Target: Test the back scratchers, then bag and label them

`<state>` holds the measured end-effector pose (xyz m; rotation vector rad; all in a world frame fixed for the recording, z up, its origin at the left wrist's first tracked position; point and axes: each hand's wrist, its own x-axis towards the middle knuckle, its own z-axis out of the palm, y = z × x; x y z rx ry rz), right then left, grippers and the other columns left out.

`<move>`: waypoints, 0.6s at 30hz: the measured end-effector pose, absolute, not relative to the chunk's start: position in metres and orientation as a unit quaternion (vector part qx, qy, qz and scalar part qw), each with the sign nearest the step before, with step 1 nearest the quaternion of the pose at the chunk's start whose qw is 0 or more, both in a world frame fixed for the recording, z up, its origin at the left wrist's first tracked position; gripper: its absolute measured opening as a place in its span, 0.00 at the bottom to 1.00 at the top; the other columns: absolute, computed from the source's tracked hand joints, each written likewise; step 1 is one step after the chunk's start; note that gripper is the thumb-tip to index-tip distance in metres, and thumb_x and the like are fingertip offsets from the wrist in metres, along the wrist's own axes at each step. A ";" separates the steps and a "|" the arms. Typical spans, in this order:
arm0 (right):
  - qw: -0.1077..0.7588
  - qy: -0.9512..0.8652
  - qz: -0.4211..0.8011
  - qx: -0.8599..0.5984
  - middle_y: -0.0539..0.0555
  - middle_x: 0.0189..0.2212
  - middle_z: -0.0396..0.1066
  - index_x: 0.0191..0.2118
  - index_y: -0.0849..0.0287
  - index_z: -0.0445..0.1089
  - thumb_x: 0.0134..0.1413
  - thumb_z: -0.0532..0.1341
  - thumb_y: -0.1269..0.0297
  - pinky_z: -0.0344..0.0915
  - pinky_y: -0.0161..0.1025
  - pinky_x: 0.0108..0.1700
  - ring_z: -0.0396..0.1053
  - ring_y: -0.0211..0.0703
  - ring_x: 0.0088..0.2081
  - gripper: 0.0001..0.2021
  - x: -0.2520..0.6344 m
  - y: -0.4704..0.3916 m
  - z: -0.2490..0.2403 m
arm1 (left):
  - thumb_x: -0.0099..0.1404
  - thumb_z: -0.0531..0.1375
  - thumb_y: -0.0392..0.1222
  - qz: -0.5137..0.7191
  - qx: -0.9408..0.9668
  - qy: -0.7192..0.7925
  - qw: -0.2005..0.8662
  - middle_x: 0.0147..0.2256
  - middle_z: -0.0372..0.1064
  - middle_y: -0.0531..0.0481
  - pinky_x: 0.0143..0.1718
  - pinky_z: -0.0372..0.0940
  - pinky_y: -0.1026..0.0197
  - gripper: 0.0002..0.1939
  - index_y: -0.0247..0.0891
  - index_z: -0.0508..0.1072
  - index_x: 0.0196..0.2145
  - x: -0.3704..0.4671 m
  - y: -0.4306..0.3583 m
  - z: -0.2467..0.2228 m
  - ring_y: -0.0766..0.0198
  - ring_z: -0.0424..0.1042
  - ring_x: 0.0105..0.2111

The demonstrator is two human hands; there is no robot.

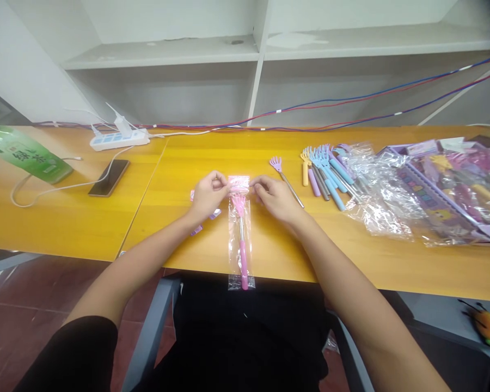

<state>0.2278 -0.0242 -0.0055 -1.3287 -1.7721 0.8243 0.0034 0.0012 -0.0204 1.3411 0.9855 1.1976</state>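
A pink back scratcher (243, 256) with a hand-shaped head lies in a clear plastic bag (233, 234), its handle end at the table's front edge. Across the top of the bag is a pink printed card (239, 184). At the card's left edge, my left hand (209, 195) pinches the card or bag with thumb and forefinger. My right hand (275, 197) is closed at the right edge, fingertips pressed together; what they grip is too small to make out. Partly behind my left hand lie small pink and purple cards (196, 230).
Several colourful scratchers (330, 174) and a single purple one (288, 182) lie right of my hands, before crumpled plastic bags (392, 190) and a purple box (436, 201). Leftward are a phone (109, 178), power strip (120, 139) and green bottle (24, 152).
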 end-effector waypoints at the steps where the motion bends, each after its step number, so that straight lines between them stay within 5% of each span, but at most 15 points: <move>1: 0.353 -0.709 0.300 -0.532 0.52 0.29 0.73 0.37 0.54 0.70 0.71 0.56 0.56 0.64 0.44 0.37 0.70 0.45 0.30 0.12 0.229 -0.027 0.000 | 0.59 0.71 0.41 0.505 0.554 0.410 0.520 0.31 0.76 0.54 0.38 0.77 0.62 0.14 0.40 0.69 0.34 0.003 0.002 -0.020 0.66 0.79 0.32; 7: 0.170 -0.743 0.335 -0.553 0.56 0.33 0.78 0.36 0.55 0.71 0.66 0.64 0.40 0.63 0.42 0.35 0.72 0.47 0.32 0.21 0.216 -0.072 0.029 | 0.62 0.70 0.45 0.544 0.526 0.441 0.484 0.46 0.82 0.45 0.45 0.79 0.59 0.11 0.38 0.82 0.41 0.000 0.002 -0.010 0.60 0.82 0.44; 13: 0.245 -0.688 0.357 -0.582 0.53 0.35 0.79 0.39 0.54 0.70 0.67 0.64 0.49 0.64 0.40 0.37 0.75 0.45 0.34 0.14 0.212 -0.124 0.012 | 0.67 0.67 0.49 0.505 0.559 0.398 0.524 0.56 0.80 0.43 0.61 0.76 0.47 0.18 0.38 0.85 0.50 0.006 -0.007 -0.017 0.52 0.81 0.54; 18: 0.229 -0.662 0.232 -0.675 0.55 0.34 0.79 0.37 0.54 0.73 0.70 0.59 0.48 0.61 0.42 0.37 0.73 0.49 0.33 0.16 0.304 -0.132 0.025 | 0.71 0.61 0.43 0.465 0.600 0.368 0.536 0.55 0.79 0.43 0.62 0.75 0.46 0.16 0.38 0.82 0.52 0.011 -0.009 -0.027 0.54 0.81 0.53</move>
